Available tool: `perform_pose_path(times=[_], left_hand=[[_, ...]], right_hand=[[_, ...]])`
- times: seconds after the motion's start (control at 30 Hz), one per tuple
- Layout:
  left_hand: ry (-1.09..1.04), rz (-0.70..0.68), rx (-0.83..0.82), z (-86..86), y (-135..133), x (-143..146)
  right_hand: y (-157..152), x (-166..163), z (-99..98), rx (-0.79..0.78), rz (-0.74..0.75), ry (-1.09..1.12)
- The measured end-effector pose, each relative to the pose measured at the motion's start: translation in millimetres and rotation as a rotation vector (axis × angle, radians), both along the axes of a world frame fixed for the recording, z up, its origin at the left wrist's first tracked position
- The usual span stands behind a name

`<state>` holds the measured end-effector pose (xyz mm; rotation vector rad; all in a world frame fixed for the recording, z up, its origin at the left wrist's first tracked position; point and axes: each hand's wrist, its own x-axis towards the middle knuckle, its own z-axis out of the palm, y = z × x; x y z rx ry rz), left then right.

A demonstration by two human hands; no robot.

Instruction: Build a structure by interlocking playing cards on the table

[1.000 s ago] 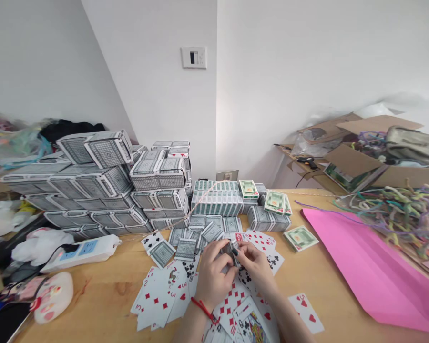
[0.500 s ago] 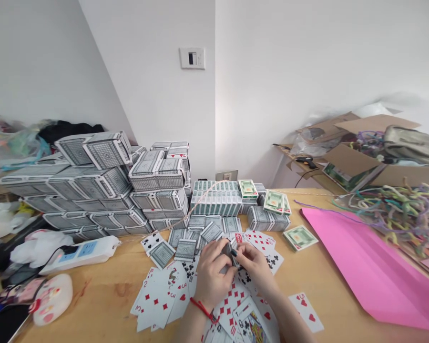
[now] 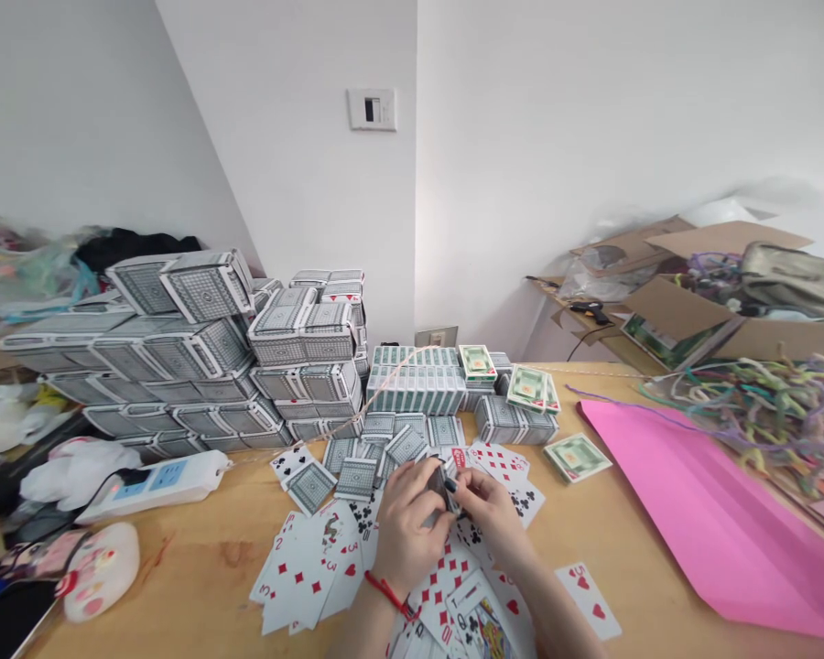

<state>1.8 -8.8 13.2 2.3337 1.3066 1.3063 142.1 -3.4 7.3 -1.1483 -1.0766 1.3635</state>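
My left hand (image 3: 406,523), with a red cord at the wrist, curls its fingers around a small grey-backed piece that looks like folded playing cards (image 3: 438,483). From the other side, the thumb and fingers of my right hand (image 3: 489,505) pinch its edge; a dark nail shows. My fingers cover most of the piece. Below and around both hands lie loose face-up playing cards (image 3: 446,581). Just beyond them are several grey-backed folded cards (image 3: 357,480). A five of hearts (image 3: 589,599) lies apart on the right.
Stacked blocks of folded cards (image 3: 171,348) fill the back left. Green card boxes (image 3: 575,457) stand or lie behind and right of my hands. A pink sheet (image 3: 687,522) covers the right side, near tangled pipe cleaners (image 3: 762,412). A power strip (image 3: 165,483) lies left on the wooden table (image 3: 199,586).
Both hands stay in nearly the same place, still gripping the folded cards, with only slight finger movement. The view has shifted very slightly.
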Motion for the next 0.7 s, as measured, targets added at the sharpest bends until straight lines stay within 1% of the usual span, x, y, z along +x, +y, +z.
perform_pose_path(times=[0.17,0.37,0.53,0.63,0.7], left_hand=[[0.017,0.002,0.003,-1.5,-0.4,-0.3],[0.008,0.0,0.014,0.6,-0.1,1.2],[-0.039,-0.016,0.043,0.0,-0.2,3.2],[-0.072,-0.032,0.067,-1.2,-1.2,4.0],[-0.089,-0.038,0.077,-1.4,-1.8,4.3]], right_hand=[[-0.5,0.1,-1.3,-0.029,-0.002,0.009],[0.6,0.3,-3.6,-0.065,-0.008,0.042],[-2.5,-3.4,3.2,-0.136,-0.022,0.276],[-5.9,-6.6,8.7,-0.206,0.029,0.398],[-7.5,-7.9,9.4,-0.226,0.062,0.447]])
